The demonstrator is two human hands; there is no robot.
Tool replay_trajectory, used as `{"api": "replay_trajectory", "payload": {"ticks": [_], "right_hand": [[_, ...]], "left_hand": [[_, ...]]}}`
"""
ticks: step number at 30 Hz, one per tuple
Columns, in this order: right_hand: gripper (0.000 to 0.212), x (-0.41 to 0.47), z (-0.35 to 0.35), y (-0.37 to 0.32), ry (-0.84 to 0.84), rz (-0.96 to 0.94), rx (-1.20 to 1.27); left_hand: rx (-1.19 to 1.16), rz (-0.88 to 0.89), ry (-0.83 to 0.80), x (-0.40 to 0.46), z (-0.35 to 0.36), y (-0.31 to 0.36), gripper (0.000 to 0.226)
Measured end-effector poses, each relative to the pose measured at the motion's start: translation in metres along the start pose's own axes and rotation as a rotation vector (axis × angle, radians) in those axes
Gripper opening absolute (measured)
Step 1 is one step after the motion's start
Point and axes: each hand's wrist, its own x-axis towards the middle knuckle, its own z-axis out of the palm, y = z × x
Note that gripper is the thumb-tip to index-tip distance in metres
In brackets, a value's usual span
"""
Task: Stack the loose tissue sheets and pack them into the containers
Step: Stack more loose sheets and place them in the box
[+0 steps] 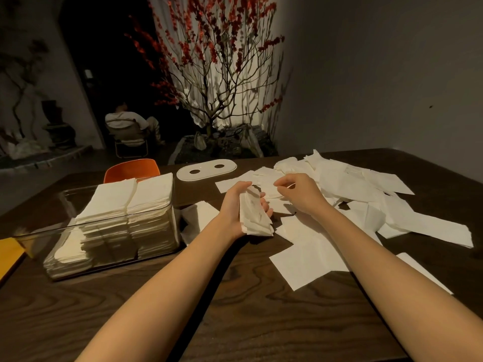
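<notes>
Obscured items: the room beyond the table is dim. A seated person (130,124) in a chair is visible only from behind, in shadow. The right edge of the paper spread runs into darkness, and one sheet at the near right is partly covered by the person's right forearm. The fingertips of the right hand (300,193) are turned away, so whether they actually pinch a sheet cannot be told; the fingers are curled down onto the loose tissue sheets (347,194).

Surface and room: a dark wood-grain table (248,309). Behind it stands a bare-branched tree with red blossoms (214,61), lit from below against a pale wall. An orange chair back (132,169) shows at the far table edge. A yellow object (10,254) is cut off at the left.

Containers: one clear container (104,246) sits on the left of the table, holding two side-by-side stacks of folded tissues that rise above its rim. A white oval lid with two holes (206,169) lies flat beyond it, apart from it.

Hands: the left hand (235,207) grips a gathered stack of tissues (254,215), held above the table between the container and the loose sheets.
</notes>
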Motion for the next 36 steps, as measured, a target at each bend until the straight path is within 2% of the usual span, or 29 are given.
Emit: {"api": "replay_trajectory", "payload": {"ticks": [3, 6, 8, 11, 17, 21, 25, 29, 33, 36], "right_hand": [[0.026, 0.004, -0.002, 0.009, -0.038, -0.016, -0.183], [0.041, 0.005, -0.002, 0.013, -0.144, -0.073, -0.470], [0.051, 0.005, 0.001, 0.014, -0.160, -0.103, -0.576], [0.055, 0.010, 0.008, 0.018, -0.118, -0.081, -0.609], [0.061, 0.024, 0.012, 0.023, -0.133, 0.045, -0.636], [0.054, 0.032, 0.014, 0.022, -0.099, -0.023, -0.705], [0.048, 0.040, 0.019, 0.016, -0.077, -0.155, -0.863], [0.056, 0.049, 0.029, 0.016, -0.185, -0.187, -0.776], [0.060, 0.055, 0.037, 0.013, -0.179, -0.112, -0.427], [0.055, 0.068, 0.040, 0.009, -0.139, -0.074, -0.538]], "left_hand": [[0.009, 0.023, 0.036, 0.003, -0.002, 0.002, 0.037], [0.048, 0.090, 0.100, 0.006, -0.002, 0.006, 0.028], [0.079, 0.135, 0.135, 0.007, -0.001, 0.008, 0.027], [0.100, 0.160, 0.145, 0.011, -0.002, 0.010, 0.023], [-0.003, 0.189, 0.111, 0.024, -0.005, 0.009, 0.022], [-0.023, 0.198, 0.119, 0.036, -0.003, 0.010, 0.006], [-0.030, 0.214, 0.140, 0.046, -0.002, 0.015, 0.004], [-0.034, 0.258, 0.188, 0.055, -0.004, 0.022, 0.007], [-0.049, 0.271, 0.227, 0.059, -0.003, 0.029, 0.013], [-0.042, 0.271, 0.247, 0.063, 0.001, 0.032, 0.014]]}}
